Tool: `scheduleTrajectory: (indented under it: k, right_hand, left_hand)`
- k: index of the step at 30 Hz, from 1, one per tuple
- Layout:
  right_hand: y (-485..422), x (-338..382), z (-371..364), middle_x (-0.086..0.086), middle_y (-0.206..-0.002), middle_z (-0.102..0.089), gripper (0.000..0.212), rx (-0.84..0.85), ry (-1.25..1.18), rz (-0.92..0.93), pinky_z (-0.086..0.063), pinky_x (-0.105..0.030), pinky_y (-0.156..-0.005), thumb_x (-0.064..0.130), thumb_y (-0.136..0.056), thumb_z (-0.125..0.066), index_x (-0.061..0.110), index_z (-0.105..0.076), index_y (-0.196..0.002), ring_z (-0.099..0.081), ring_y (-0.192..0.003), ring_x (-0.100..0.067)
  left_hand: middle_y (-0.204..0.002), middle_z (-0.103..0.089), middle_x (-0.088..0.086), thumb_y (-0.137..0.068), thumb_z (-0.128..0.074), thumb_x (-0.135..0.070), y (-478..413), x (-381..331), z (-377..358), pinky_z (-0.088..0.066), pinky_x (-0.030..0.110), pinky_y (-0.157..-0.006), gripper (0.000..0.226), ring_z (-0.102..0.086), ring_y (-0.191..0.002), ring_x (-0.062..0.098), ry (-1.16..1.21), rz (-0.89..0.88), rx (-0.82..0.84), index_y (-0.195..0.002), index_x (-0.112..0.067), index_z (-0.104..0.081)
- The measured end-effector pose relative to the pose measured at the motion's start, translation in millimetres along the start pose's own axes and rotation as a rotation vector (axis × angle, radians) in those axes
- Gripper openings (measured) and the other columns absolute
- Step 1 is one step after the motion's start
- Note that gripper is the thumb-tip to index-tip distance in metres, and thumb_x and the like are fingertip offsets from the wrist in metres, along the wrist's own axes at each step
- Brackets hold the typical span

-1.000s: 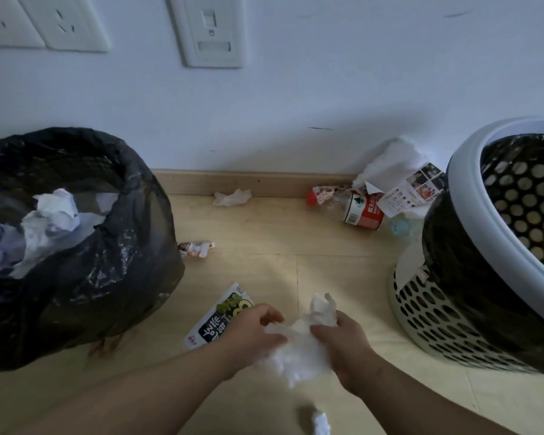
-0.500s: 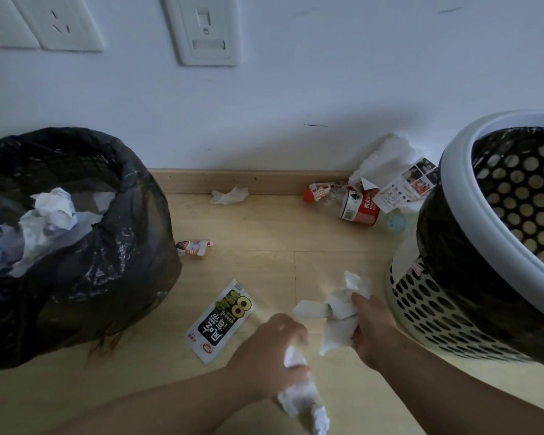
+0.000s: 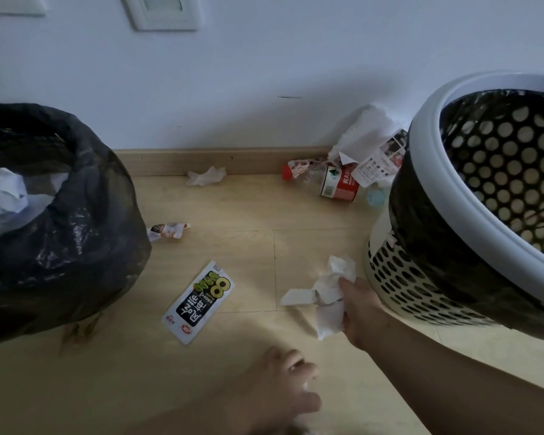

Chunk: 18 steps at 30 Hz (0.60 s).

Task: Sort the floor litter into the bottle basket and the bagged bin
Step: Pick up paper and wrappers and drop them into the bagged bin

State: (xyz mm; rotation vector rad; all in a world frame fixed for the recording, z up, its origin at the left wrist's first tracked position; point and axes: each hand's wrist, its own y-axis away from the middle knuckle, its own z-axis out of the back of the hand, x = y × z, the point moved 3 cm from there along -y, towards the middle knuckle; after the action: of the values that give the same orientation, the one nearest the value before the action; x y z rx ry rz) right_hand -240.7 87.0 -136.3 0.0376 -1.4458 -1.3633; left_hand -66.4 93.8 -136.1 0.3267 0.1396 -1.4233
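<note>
"Tissue wad (image 3: 327, 296): where is it?"

"Gripped in the right hand (image 3: 358, 309), fingers curled round it, just beside the perforated basket (image 3: 390, 277)."

"And the left hand (image 3: 280, 394)?"

"Low in the frame, fingers curled; too blurred to tell whether it holds anything. A snack wrapper (image 3: 198, 301) lies flat near the bagged bin (image 3: 60, 246); a bottle (image 3: 339, 185) lies by the skirting."
</note>
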Motion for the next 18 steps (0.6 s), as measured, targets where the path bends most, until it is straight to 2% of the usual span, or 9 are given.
scheduleTrajectory:
  k: [2, 4, 5, 6, 9, 12, 15, 17, 18]
  right_hand:
    - [1, -2, 2, -0.018, -0.116, -0.059, 0.034, 0.018, 0.022, -0.003, -0.047, -0.053, -0.096, 0.023, -0.096, -0.042, 0.007, -0.051, -0.124, -0.057, -0.107, -0.04]
    - [1, -6, 3, -0.017, -0.118, -0.058, 0.033, 0.048, 0.005, -0.016, -0.046, -0.052, -0.097, 0.021, -0.097, -0.041, 0.008, -0.05, -0.126, -0.057, -0.109, -0.038]
    - [1, -6, 4, -0.016, -0.119, -0.058, 0.032, 0.055, -0.004, -0.025, -0.046, -0.052, -0.098, 0.021, -0.097, -0.04, 0.01, -0.05, -0.126, -0.056, -0.11, -0.036]
    - [2, -8, 5, -0.016, -0.12, -0.057, 0.032, 0.062, -0.013, -0.038, -0.045, -0.052, -0.099, 0.022, -0.098, -0.039, 0.011, -0.049, -0.127, -0.055, -0.111, -0.035]
    - [2, -8, 4, -0.016, -0.125, -0.054, 0.036, 0.086, 0.008, -0.028, -0.043, -0.053, -0.101, 0.025, -0.098, -0.04, 0.013, -0.045, -0.131, -0.053, -0.114, -0.035]
    - [3, -10, 4, -0.014, -0.125, -0.053, 0.037, 0.092, 0.036, -0.039, -0.043, -0.052, -0.101, 0.027, -0.097, -0.04, 0.016, -0.045, -0.131, -0.053, -0.114, -0.034]
    - [4, -12, 7, -0.014, -0.122, -0.056, 0.033, 0.085, 0.061, -0.033, -0.044, -0.051, -0.1, 0.025, -0.096, -0.04, 0.015, -0.048, -0.127, -0.054, -0.112, -0.034]
    - [4, -12, 8, -0.015, -0.121, -0.056, 0.032, 0.092, 0.061, -0.026, -0.044, -0.051, -0.1, 0.024, -0.096, -0.04, 0.013, -0.049, -0.126, -0.054, -0.112, -0.034]
    - [4, -12, 8, -0.015, -0.121, -0.056, 0.032, 0.095, 0.063, -0.026, -0.044, -0.051, -0.1, 0.024, -0.096, -0.041, 0.012, -0.049, -0.125, -0.054, -0.112, -0.034]
  left_hand:
    - [-0.076, -0.056, -0.016, -0.064, -0.041, -0.028, -3, 6, 4, -0.034, 0.014, -0.049, 0.019, -0.053, -0.063, 0.007, -0.027, 0.049, 0.022, -0.072, -0.028, -0.058]
    - [-0.071, -0.047, -0.015, -0.065, -0.058, -0.022, -7, 12, 12, -0.026, 0.019, -0.045, 0.008, -0.047, -0.059, 0.004, 0.064, 0.176, 0.063, -0.073, -0.023, -0.056]
    - [-0.073, -0.048, -0.01, -0.061, -0.067, -0.02, -9, 11, 18, -0.026, 0.023, -0.045, 0.018, -0.049, -0.061, 0.008, 0.072, 0.18, 0.068, -0.074, -0.02, -0.055]
    - [-0.082, -0.052, -0.003, -0.063, -0.069, -0.015, -10, 9, 15, -0.029, 0.026, -0.047, 0.023, -0.054, -0.068, 0.015, -0.019, 0.165, 0.12, -0.08, -0.016, -0.055]
    - [-0.115, -0.045, 0.009, -0.087, -0.045, -0.002, -5, 8, 17, -0.034, 0.033, -0.065, 0.028, -0.051, -0.097, 0.03, 0.064, 0.19, 0.288, -0.113, -0.01, -0.047]
    - [-0.112, -0.049, 0.004, -0.092, -0.044, -0.019, -6, -3, 20, -0.036, 0.033, -0.07, 0.024, -0.049, -0.091, 0.024, 0.169, 0.134, 0.278, -0.116, -0.015, -0.047]
    - [-0.121, -0.049, 0.004, -0.092, -0.047, -0.042, -6, -17, 16, -0.038, 0.033, -0.075, 0.034, -0.051, -0.103, 0.025, 0.117, -0.12, 0.307, -0.12, -0.022, -0.05]
    - [-0.131, -0.043, 0.007, -0.085, -0.058, -0.049, 0, -20, 10, -0.041, 0.031, -0.076, 0.047, -0.051, -0.107, 0.028, 0.054, -0.25, 0.335, -0.126, -0.029, -0.049]
    - [-0.129, -0.048, 0.005, -0.074, -0.065, -0.056, 3, -19, 5, -0.046, 0.029, -0.073, 0.053, -0.056, -0.102, 0.026, 0.018, -0.289, 0.376, -0.121, -0.034, -0.053]
